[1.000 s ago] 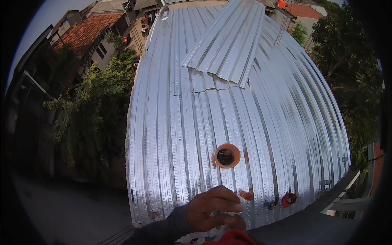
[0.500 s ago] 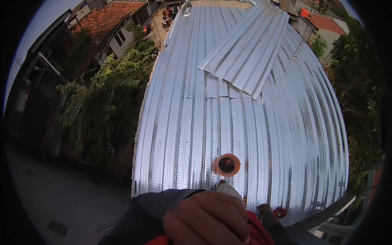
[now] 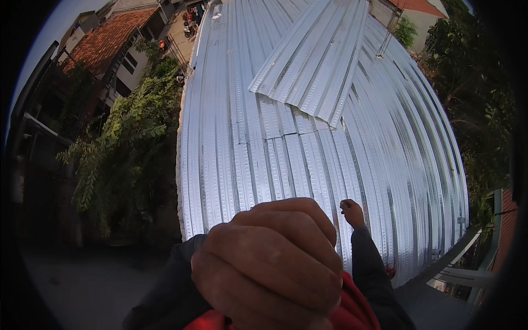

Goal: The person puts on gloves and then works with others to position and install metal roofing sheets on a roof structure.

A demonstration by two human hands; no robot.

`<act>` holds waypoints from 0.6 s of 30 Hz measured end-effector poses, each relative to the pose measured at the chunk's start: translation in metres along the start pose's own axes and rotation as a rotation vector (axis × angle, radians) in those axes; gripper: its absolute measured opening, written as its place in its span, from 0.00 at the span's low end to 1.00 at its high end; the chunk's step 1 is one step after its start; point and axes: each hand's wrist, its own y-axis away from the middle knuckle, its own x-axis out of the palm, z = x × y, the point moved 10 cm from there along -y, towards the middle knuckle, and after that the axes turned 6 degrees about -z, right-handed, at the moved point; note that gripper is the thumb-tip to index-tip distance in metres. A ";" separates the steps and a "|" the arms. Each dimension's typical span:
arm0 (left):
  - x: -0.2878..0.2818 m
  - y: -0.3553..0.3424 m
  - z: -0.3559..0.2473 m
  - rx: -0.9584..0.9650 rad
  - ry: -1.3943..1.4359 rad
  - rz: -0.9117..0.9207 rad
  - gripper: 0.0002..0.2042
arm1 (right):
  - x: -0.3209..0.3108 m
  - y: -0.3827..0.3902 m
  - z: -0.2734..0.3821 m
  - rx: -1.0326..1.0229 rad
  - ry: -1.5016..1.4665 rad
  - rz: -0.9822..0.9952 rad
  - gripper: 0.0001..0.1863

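I see my left hand [image 3: 272, 264] close under the camera, clenched on one red cloth [image 3: 352, 311]. My right hand [image 3: 352, 212] is fisted on the corrugated metal roof [image 3: 264, 165]; what it holds, I cannot tell. One loose corrugated sheet [image 3: 313, 60] lies upslope.

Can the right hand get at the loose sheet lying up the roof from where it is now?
Probably not. The right hand rests low on the roof; the loose sheet lies well upslope, with nothing between but bare panels.
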 end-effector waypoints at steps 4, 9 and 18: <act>-0.030 -0.062 0.013 -0.001 0.152 0.231 0.06 | 0.092 0.050 -0.037 0.025 0.182 0.221 0.17; -0.055 -0.082 0.098 -0.330 0.214 0.525 0.16 | 0.129 0.187 -0.209 0.215 0.661 0.718 0.18; -0.373 0.197 0.284 -1.570 -0.832 0.513 0.18 | 0.106 0.053 -0.137 0.300 0.498 0.580 0.16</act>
